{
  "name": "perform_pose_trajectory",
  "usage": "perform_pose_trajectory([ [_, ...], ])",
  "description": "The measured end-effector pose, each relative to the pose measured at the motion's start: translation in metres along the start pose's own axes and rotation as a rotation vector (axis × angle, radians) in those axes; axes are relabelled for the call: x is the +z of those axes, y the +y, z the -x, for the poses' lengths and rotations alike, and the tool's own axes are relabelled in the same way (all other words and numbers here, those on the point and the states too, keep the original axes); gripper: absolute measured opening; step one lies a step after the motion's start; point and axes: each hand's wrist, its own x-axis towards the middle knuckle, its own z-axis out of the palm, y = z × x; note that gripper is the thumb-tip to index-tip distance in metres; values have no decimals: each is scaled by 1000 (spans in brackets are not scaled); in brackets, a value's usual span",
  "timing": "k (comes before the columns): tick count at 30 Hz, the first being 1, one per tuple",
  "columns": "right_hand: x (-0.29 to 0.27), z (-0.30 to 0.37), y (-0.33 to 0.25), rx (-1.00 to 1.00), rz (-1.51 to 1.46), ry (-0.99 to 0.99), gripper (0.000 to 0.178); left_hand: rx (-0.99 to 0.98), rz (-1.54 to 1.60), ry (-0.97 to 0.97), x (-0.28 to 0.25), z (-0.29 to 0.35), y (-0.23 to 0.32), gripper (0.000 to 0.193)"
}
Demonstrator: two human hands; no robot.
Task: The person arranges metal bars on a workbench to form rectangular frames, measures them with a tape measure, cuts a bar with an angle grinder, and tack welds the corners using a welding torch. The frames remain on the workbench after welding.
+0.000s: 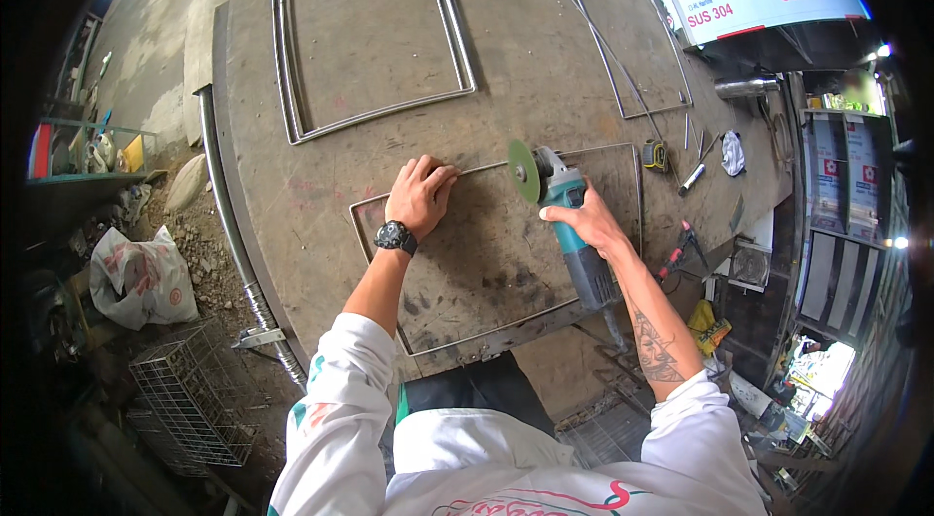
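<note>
The left hand [418, 197] grips the far bar of the thin rectangular metal frame [482, 167] on the workbench [525, 39]'s near side, apparently bracing it, while the right hand [590, 220] clasps the angle grinder [574, 246], seemingly controlling its green disc [523, 174].

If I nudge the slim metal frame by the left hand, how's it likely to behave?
The slim metal frame would probably slide rather than tip, since it lies flat on the worktable. It looks light for its spread: narrow bars around an open middle. Its rigid-looking corners suggest it would move as one piece.
</note>
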Motion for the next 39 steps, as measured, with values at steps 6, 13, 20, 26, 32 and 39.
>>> perform_pose_trajectory([
  [6, 1, -6, 7, -33, 12, 33, 105, -8, 6, -3, 3, -4, -1, 13],
  [13, -1, -7, -7, 6, 20, 12, 92, -5, 31, 41, 4, -2, -1, 12],
  [20, 0, -10, -40, -14, -10, -48, 76, -16, 6, 71, 7, 0, -2, 9],
  [26, -4, -14, -30, 35, 47, -48, 82, -16, -6, 74, 9, 1, -3, 9],
  [32, -1, -17, -30, 20, -9, -60, 87, -42, -20, 70, 7, 0, 0, 8],
  [39, -1, -19, -15, 58, -38, -66, 88, -37, 3, 78, 8, 1, -2, 8],
])
